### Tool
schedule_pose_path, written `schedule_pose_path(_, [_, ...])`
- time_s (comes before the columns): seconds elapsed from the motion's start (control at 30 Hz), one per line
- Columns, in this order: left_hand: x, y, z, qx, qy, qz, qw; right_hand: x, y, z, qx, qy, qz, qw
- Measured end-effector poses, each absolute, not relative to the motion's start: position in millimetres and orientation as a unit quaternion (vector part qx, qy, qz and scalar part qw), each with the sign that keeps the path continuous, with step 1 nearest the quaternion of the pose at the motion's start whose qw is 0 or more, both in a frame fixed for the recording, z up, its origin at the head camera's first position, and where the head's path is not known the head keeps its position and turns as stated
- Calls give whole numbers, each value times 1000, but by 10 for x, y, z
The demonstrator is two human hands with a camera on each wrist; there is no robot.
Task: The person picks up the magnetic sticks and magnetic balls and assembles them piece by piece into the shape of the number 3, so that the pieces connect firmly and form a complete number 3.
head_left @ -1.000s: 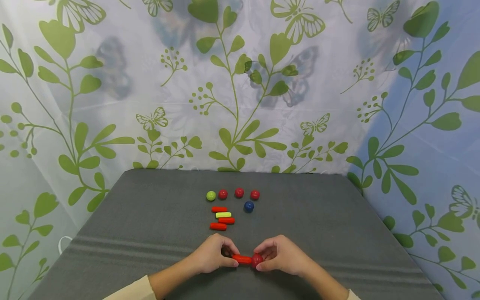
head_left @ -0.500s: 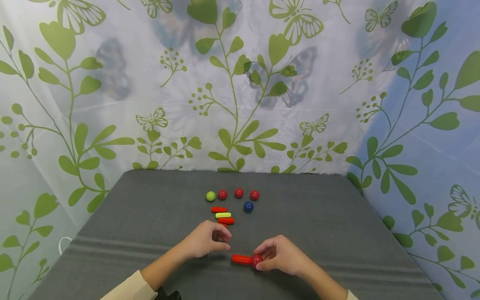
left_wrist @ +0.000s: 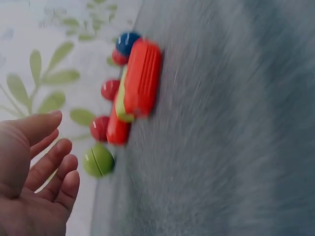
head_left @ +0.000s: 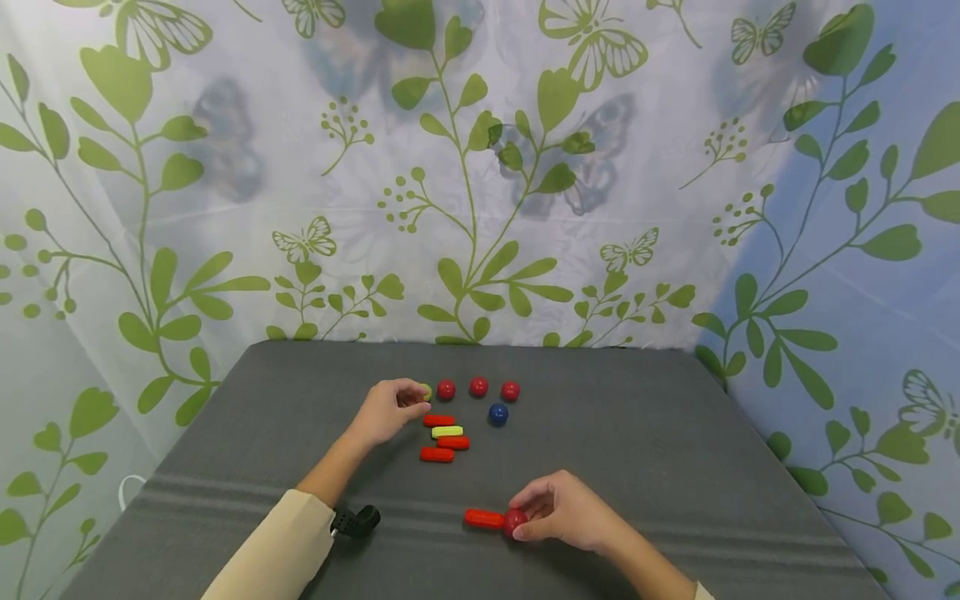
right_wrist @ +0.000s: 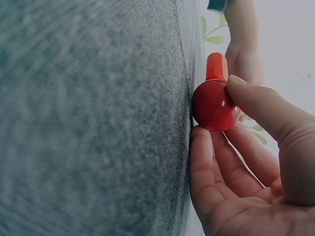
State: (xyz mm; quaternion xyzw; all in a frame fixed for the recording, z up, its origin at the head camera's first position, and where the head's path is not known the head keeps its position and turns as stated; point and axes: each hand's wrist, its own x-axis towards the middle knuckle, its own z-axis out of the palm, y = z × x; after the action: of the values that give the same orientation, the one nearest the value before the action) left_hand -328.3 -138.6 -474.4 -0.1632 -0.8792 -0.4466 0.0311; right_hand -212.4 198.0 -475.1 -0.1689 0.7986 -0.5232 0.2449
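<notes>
My right hand pinches a red ball between thumb and fingers, low at the table surface. End to end with that ball lies a red grooved stick, which no hand holds. Out at the back left, my left hand is at a yellow-green ball, its fingers overlapping it in the head view. The left wrist view shows those fingers loosely bent, with a gap between them and the ball. Just right of this hand lie red sticks and a yellow stick.
Several red balls stand in a row at the back, with a blue ball in front of them. The grey table ends at a leaf-patterned curtain. A black strap hangs by the left sleeve.
My left hand has let go of the red stick and moved forward and left to the yellow-green ball. The right hand has stayed in place with the red ball.
</notes>
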Motion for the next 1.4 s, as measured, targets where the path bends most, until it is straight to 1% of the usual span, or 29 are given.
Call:
schedule_pose_path(0.07, [-3383, -1415, -4785, -138, -886, -441, 43, -2126, 1980, -4754, -168, 798, -524, 245])
schedule_pose_path(0.17, [-3503, -1455, -4831, -101, -890, -443, 46, -2133, 1982, -4765, -168, 798, -525, 245])
schedule_pose_path(0.3, [-3620, -1499, -4881, -72, -880, -470, 15, -2133, 1985, -4771, -169, 794, -529, 248])
schedule_pose_path(0.5, [-3736, -1501, -4915, -97, -871, -481, -33, -2123, 1989, -4768, -174, 789, -535, 246])
schedule_pose_path(0.67, [-3794, -1507, -4914, -103, -866, -487, -53, -2117, 1986, -4757, -182, 784, -541, 245])
schedule_pose_path(1.1, [-3876, -1524, -4987, -124, -870, -474, -52, -2131, 1988, -4759, -178, 785, -540, 246])
schedule_pose_path(1.4, [-3851, -1494, -5010, -120, -878, -462, -31, -2126, 1984, -4757, -181, 784, -540, 245])
